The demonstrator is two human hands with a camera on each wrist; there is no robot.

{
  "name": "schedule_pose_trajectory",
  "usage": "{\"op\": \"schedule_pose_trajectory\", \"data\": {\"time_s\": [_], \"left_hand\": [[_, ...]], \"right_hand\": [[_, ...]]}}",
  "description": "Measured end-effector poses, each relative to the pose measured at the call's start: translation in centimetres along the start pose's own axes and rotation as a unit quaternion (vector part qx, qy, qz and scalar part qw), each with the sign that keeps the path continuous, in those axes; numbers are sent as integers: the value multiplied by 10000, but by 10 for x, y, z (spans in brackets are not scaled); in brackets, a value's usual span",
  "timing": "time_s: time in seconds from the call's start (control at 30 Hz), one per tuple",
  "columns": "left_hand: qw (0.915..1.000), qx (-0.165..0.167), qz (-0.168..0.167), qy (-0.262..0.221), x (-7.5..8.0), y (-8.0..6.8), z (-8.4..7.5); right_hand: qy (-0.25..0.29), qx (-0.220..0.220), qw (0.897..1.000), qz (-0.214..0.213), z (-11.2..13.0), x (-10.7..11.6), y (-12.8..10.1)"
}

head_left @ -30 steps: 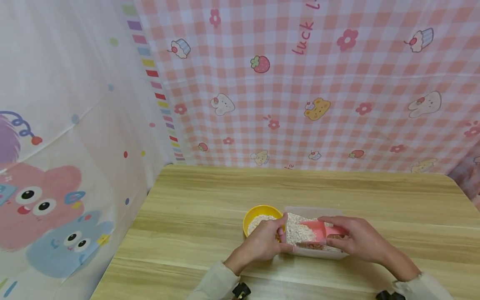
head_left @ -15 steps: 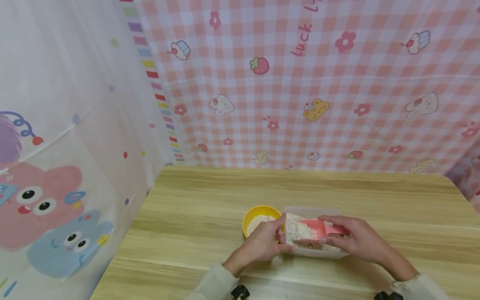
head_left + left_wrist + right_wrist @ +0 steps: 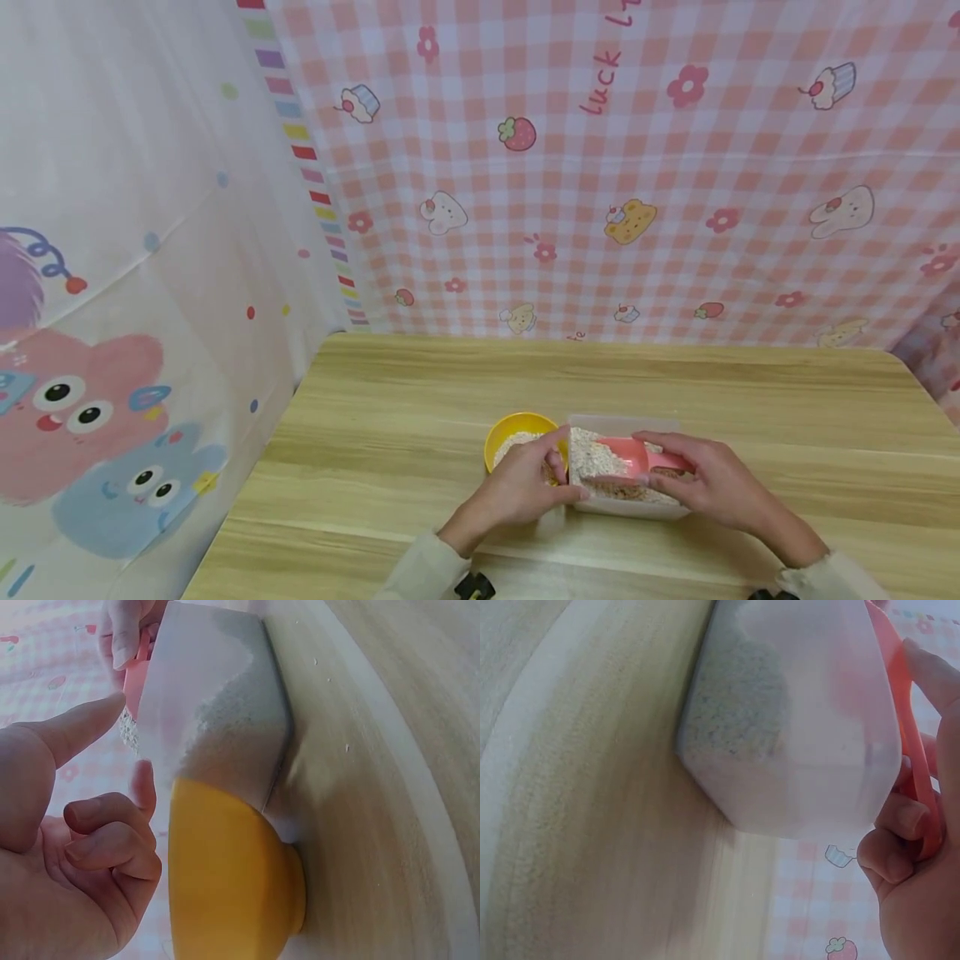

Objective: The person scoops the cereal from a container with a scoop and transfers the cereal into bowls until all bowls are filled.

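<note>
In the head view my right hand (image 3: pixel 708 479) grips the handle of a pink scoop (image 3: pixel 630 457), which lies tilted in a translucent plastic container (image 3: pixel 626 423). Pale oat flakes (image 3: pixel 592 458) fill the scoop's mouth and the container. At the container's left end is my left hand (image 3: pixel 513 483), thumb and forefinger spread near its rim, other fingers loosely bent; firm contact cannot be made out. A yellow bowl (image 3: pixel 498 429) with more flakes stands just behind this hand, beside the container. In the right wrist view fingers (image 3: pixel 907 817) curl round the scoop handle.
Both vessels stand on a wood-grain table (image 3: pixel 390 425). A few loose flakes (image 3: pixel 347 748) lie on its surface. Behind the table hangs a pink checked cloth (image 3: pixel 555 183), with a white printed cloth (image 3: pixel 172 250) at the left.
My left hand has drawn slightly left, its thumb tip moving back along the container's near corner. My right hand keeps hold of the scoop, nearly still. The head view has shifted a little.
</note>
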State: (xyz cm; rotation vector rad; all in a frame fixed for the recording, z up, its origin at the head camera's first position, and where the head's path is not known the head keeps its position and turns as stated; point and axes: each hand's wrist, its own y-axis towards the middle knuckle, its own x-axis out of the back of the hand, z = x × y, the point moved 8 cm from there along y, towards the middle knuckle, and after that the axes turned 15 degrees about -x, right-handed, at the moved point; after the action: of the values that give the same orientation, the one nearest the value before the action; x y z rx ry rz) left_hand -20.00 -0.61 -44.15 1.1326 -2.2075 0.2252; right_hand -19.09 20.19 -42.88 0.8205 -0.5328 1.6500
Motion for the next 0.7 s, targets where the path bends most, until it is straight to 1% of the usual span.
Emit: {"op": "schedule_pose_trajectory", "data": {"time_s": [0.13, 0.23, 0.37, 0.47, 0.57, 0.7], "left_hand": [[9998, 34, -167, -136, 5, -3, 2], [9990, 79, -333, -301, 12, -5, 5], [9975, 28, -569, -412, 25, -10, 8], [9964, -27, -758, -377, 36, -15, 12], [9947, 0, -945, -393, 46, -20, 17], [9925, 137, -1137, -429, 56, -28, 27]], "right_hand": [[47, -2, 10000, -44, -2, -1, -1], [10, 109, 9998, -194, -2, 1, -2], [14, 280, 9989, -367, -1, 3, -3], [-36, 297, 9985, -451, -2, 4, -4], [-83, 235, 9985, -486, -2, 4, -4], [-68, 195, 9987, -472, -2, 3, -3]]}}
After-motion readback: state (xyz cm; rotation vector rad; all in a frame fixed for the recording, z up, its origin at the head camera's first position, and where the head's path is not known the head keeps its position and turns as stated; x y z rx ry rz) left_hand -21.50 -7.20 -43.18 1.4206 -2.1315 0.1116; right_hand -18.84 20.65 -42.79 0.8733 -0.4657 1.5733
